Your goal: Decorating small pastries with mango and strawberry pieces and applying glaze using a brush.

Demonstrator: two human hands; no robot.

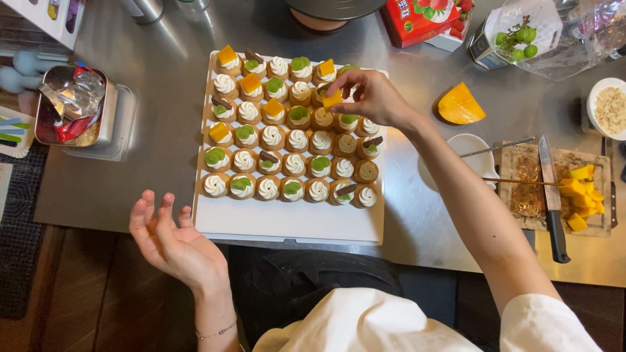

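A white tray (287,221) on the steel counter carries several rows of small tartlets (272,137) topped with cream swirls, green slices, mango cubes and chocolate shards. My right hand (372,98) hovers over the tray's upper right rows, its fingertips pinching a small mango cube (332,100) just above a tartlet. My left hand (173,241) is raised palm-up at the counter's front edge, left of the tray, fingers spread and holding nothing.
A wooden cutting board (528,195) at right holds a black-handled knife (553,195), skewers and diced mango (580,192). A mango wedge (460,105), a small white dish (473,153), grapes (518,36) and a red carton (420,19) lie behind. A metal container (72,107) stands at left.
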